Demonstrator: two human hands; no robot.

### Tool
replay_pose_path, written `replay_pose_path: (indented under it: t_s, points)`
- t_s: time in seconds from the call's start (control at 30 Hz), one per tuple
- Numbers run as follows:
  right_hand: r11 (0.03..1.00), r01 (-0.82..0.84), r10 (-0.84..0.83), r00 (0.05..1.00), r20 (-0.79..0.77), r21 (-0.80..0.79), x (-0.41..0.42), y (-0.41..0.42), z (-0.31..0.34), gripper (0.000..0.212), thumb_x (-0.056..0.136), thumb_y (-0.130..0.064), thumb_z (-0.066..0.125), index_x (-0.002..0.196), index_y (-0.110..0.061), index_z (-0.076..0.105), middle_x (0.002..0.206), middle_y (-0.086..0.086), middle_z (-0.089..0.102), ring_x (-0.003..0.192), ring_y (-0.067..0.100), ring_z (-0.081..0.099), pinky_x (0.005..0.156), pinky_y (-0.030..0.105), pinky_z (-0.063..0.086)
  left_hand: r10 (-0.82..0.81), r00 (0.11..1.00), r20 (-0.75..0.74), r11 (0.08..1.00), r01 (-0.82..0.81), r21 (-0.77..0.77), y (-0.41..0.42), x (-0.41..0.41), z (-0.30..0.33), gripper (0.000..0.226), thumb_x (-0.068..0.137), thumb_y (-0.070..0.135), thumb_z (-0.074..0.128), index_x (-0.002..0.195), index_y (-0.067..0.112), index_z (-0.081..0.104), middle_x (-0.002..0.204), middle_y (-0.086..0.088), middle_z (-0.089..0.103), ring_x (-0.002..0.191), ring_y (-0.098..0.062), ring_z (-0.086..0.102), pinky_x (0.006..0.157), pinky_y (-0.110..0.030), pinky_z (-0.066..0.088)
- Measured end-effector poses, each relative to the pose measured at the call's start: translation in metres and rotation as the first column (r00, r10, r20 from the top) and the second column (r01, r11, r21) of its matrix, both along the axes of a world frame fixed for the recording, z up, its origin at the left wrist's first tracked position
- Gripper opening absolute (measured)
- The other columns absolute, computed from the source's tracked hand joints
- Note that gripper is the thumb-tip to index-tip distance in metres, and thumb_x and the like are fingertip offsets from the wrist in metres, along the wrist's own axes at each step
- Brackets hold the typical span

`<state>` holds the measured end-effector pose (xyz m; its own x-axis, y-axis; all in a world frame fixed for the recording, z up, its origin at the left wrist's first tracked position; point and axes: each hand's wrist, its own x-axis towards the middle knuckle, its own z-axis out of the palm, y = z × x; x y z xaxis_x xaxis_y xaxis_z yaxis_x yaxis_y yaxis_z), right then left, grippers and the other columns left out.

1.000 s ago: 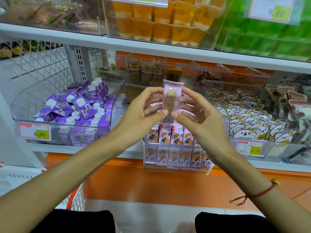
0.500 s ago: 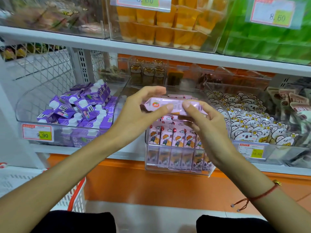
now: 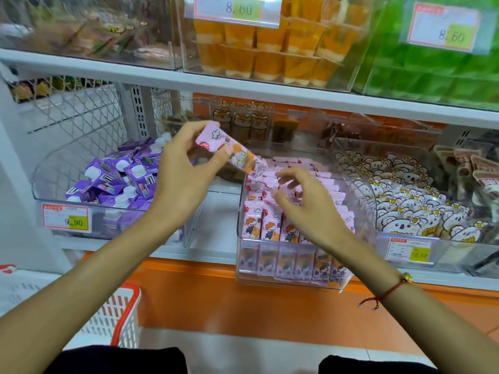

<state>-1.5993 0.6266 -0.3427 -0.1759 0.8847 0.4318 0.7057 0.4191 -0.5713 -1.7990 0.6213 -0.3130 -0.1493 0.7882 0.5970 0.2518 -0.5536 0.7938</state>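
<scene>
My left hand pinches a pink snack packet with a cartoon print, holding it tilted above the left rear of a clear bin. That bin is packed with several matching pink packets standing in rows. My right hand hovers over those rows with its fingers loosely curled and nothing in them.
Purple drink cartons fill the clear bin on the left. Koala-print packets fill the bin on the right. Orange jelly cups and green packs sit on the shelf above. A white basket with red rim stands at lower left.
My right hand has let go of the packet and dropped over the bin. My left hand alone now holds the packet, turned from upright to flat to a slant.
</scene>
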Motion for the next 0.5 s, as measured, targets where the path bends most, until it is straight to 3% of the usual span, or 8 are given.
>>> replay_pose_path:
  t_s: [0.13,0.23,0.33,0.5]
  points:
    - [0.998,-0.054,0.055,0.941,0.335,-0.010,-0.007,0.010,-0.004,0.063,0.085,-0.056,0.057,0.135,-0.021,0.044,0.132,0.002,0.051,0.121,0.021,0.040,0.095,0.034,0.035,0.028,0.998,-0.052,1.000,-0.028,0.007,0.003,0.000,-0.007,0.030,0.085,0.013,0.070,0.112,0.018,0.059,0.101,0.006,0.065,0.091,-0.003,0.058,0.075,-0.008,0.046]
    - [0.995,-0.082,0.101,0.890,0.444,-0.061,-0.010,0.014,-0.006,0.065,0.084,-0.061,0.053,0.135,-0.021,0.042,0.132,0.002,0.049,0.124,0.022,0.037,0.100,0.036,0.029,0.035,0.994,-0.100,0.999,-0.032,0.029,0.004,0.000,-0.010,0.031,0.085,0.018,0.070,0.113,0.021,0.059,0.099,0.021,0.062,0.084,0.005,0.059,0.073,-0.011,0.049]
    - [0.995,-0.090,0.094,0.873,0.478,-0.031,-0.010,0.014,-0.008,0.061,0.087,-0.056,0.055,0.138,-0.024,0.045,0.138,-0.003,0.048,0.130,0.018,0.034,0.109,0.035,0.022,0.038,0.989,-0.144,0.998,-0.032,0.045,0.004,0.001,-0.010,0.037,0.083,0.025,0.072,0.117,0.022,0.058,0.104,0.028,0.061,0.089,0.004,0.062,0.078,-0.018,0.053]
    - [0.990,-0.139,0.113,0.910,0.400,0.038,-0.008,0.010,-0.007,0.035,0.085,-0.045,0.065,0.113,-0.024,0.066,0.124,-0.004,0.058,0.115,0.019,0.047,0.098,0.034,0.032,0.058,0.951,-0.304,0.995,-0.032,0.092,0.004,0.001,-0.015,0.030,0.082,0.026,0.074,0.105,0.031,0.055,0.098,0.022,0.065,0.090,0.003,0.063,0.082,-0.031,0.052]
